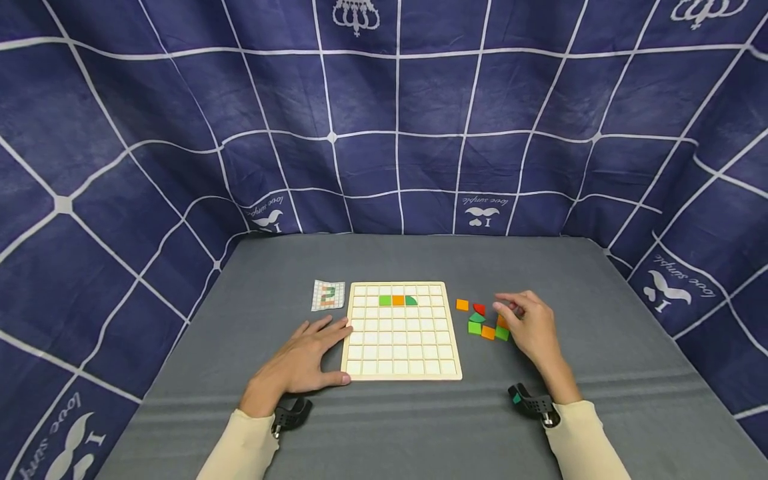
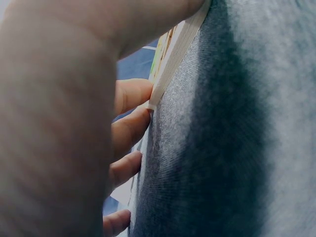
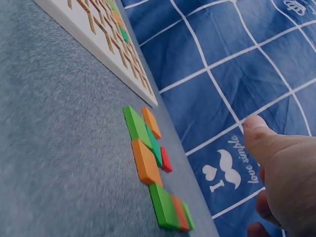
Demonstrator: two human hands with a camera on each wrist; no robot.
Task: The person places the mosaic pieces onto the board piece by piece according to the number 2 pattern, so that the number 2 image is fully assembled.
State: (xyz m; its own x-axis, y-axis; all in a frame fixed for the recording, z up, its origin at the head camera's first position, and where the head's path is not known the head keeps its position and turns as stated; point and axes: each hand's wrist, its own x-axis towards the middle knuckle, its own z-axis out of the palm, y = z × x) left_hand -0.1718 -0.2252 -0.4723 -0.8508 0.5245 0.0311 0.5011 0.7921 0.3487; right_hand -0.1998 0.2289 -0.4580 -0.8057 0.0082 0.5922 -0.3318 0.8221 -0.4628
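Note:
A cream gridded board lies on the table. In one row of it sit a light green square, an orange square and a dark green quarter-round piece. My left hand rests at the board's left edge, fingers spread; in the left wrist view its fingertips meet the board's side. To the right, my right hand hovers beside the loose pieces, thumb and index finger a little apart, with no piece visible between them. Near it lie a red piece, a dark green piece and several orange and light green squares.
A small printed card with a coloured grid pattern lies left of the board. Grey cloth covers the table, and a blue checked curtain hangs behind and at both sides. Each wrist wears a black band.

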